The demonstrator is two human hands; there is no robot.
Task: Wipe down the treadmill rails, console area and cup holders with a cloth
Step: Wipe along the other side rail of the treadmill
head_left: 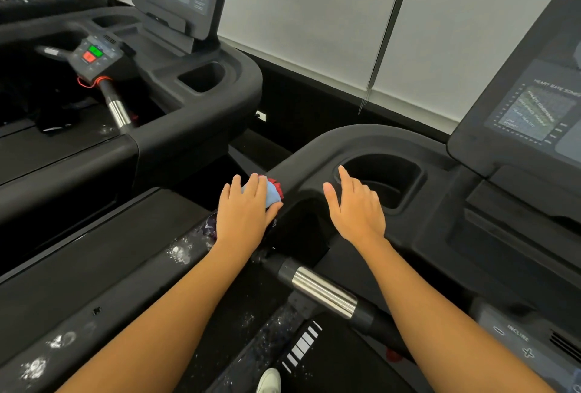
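My left hand [243,210] presses a bunched blue and red cloth [273,192] onto the left side rail [176,254] of the black treadmill, where the rail meets the console surround. Its fingers lie over the cloth and the thumb wraps its right side. My right hand [355,207] hovers with loosely spread fingers beside the left cup holder [393,182], holding nothing. The console screen [528,112] rises at the right. White smears and specks mark the rail below my left wrist.
A chrome-banded handlebar grip [323,290] runs between my forearms. Incline buttons [518,342] sit at the lower right. A second treadmill [195,78] with its own console and cup holder stands to the left across a narrow gap. A shoe tip [268,380] shows at the bottom.
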